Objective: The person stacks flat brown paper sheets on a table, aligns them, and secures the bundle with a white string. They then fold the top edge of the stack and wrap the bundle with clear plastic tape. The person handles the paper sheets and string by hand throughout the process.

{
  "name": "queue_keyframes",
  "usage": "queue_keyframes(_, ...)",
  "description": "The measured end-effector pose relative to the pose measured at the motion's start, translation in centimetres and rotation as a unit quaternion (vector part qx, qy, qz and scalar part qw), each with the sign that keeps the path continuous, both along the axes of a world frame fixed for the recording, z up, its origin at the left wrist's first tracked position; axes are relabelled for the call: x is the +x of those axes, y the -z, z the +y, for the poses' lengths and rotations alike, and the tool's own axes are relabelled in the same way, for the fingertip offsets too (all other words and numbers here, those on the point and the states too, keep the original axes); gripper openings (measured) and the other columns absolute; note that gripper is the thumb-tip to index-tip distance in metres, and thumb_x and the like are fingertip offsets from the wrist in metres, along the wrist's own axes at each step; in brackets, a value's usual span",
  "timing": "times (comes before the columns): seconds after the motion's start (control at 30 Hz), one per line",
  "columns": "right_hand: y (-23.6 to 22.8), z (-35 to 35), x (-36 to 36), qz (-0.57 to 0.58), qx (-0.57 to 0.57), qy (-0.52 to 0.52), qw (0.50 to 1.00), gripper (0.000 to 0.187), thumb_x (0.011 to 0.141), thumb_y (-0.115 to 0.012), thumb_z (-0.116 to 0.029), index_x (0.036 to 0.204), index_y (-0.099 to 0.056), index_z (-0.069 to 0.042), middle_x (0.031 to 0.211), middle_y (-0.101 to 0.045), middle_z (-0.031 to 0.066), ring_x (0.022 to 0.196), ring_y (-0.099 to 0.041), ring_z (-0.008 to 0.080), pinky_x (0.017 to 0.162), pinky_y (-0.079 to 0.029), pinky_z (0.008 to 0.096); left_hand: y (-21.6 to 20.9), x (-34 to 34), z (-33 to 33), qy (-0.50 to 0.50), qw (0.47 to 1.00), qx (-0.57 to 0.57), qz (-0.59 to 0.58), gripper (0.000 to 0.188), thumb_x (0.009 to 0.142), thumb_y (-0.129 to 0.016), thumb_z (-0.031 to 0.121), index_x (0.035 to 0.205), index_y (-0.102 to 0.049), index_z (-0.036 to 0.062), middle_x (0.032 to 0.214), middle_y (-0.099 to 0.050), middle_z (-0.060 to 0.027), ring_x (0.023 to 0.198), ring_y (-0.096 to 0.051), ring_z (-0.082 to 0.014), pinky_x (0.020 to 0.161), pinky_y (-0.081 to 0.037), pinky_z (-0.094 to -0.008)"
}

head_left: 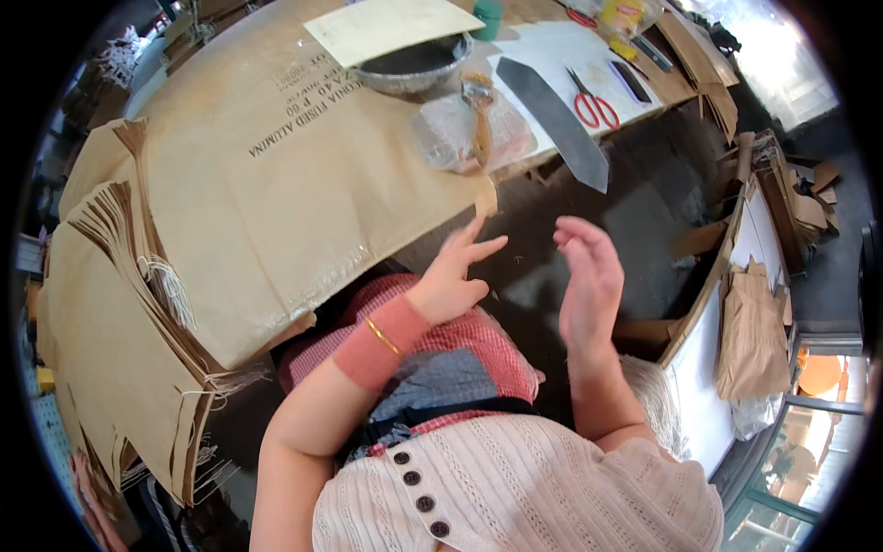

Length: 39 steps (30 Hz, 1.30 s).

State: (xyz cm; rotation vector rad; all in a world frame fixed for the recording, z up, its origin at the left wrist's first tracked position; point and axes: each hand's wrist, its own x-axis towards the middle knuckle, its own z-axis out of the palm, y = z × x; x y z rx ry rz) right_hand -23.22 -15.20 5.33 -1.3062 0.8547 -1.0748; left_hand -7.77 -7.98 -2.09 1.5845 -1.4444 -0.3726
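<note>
Both hands are hovering in the middle of the frame, just below the table edge, and neither is holding anything. The left hand (455, 276) is reaching up with its fingers spread and loose, the tips nearly touching the corner of the big brown paper sheet (303, 184) that is covering most of the table in the upper left. The right hand (589, 276) is standing edge-on beside it, palm turned inward, fingers straight and together, open and empty. A pink wristband (382, 342) is sitting on the left wrist. Just above the hands, a brush (478, 115) is lying on a clear plastic bag (474, 133), with a metal bowl (414, 64) behind it. Red scissors (593, 101) are resting at upper right. Stacked paper bags (120, 304) are filling the left side.
</note>
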Motion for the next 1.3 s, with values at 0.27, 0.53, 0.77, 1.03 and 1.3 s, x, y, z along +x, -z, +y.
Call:
queue_keyframes(0.27, 1.3, 2.8, 2.3, 0.136, -0.303, -0.054, 0.942, 0.018, 0.079, -0.061, 0.002, 0.097, -0.062, 0.0, 0.104, -0.06, 0.0127, 0.087, -0.06, 0.024, 0.079, -0.049, 0.0329, -3.9, -0.5, 2.0, 0.071, 0.736, 0.116, 0.663, 0.018, 0.094, -0.052, 0.017, 0.089, -0.06, 0.0006, 0.079, -0.063, -0.0038, 0.073, -0.059, -0.0097, 0.067, -0.047, -0.0225)
queue_keyframes(0.53, 2.6, 4.7, 4.1, 0.188, -0.321, -0.347, 0.861, 0.015, 0.086, -0.056, -0.019, 0.092, -0.058, -0.005, 0.074, -0.062, 0.0163, 0.068, -0.063, 0.0321, 0.058, -0.05, 0.0387, -6.8, 0.4, 10.4, 0.112, 0.804, 0.155, 0.563, 0.032, 0.09, -0.046, 0.007, 0.121, -0.049, -0.0022, 0.115, -0.056, -0.009, 0.104, -0.054, -0.0158, 0.088, -0.045, -0.0292)
queue_keyframes(0.77, 4.2, -0.6, 5.8, 0.228, -0.515, -0.347, 0.75, 0.013, 0.081, -0.06, -0.018, 0.074, -0.058, -0.008, 0.061, -0.057, 0.0106, 0.058, -0.059, 0.0292, 0.05, -0.046, 0.0371, -9.6, 3.7, 16.2, -0.178, 0.902, -0.083, 0.384, 0.061, 0.082, -0.049, -0.006, 0.139, -0.03, 0.0022, 0.12, -0.054, -0.0128, 0.106, -0.053, -0.021, 0.093, -0.043, -0.0336)
queue_keyframes(1.03, 2.8, 1.9, 11.9, 0.149, -0.399, -0.378, 0.822, 0.035, 0.08, -0.065, -0.017, 0.054, -0.047, -0.002, 0.053, -0.043, 0.0164, 0.047, -0.045, 0.0317, 0.045, -0.036, 0.0384, -6.7, 4.3, 20.2, -0.406, 0.901, 0.061, 0.138, 0.033, 0.082, -0.064, 0.01, 0.055, -0.046, 0.0043, 0.054, -0.045, -0.0025, 0.048, -0.04, -0.0139, 0.048, -0.033, -0.028)
queue_keyframes(1.3, 5.4, 5.4, 19.8, 0.288, -0.57, -0.528, 0.56, 0.08, 0.076, -0.068, -0.036, 0.136, -0.032, 0.002, 0.142, -0.033, 0.0194, 0.131, -0.032, 0.0333, 0.109, -0.026, 0.0397, -6.6, 4.8, 24.3, -0.467, 0.856, 0.134, -0.174, 0.032, 0.075, -0.068, 0.021, 0.057, -0.047, 0.0052, 0.063, -0.048, -0.0089, 0.062, -0.049, -0.0283, 0.057, -0.037, -0.0391)
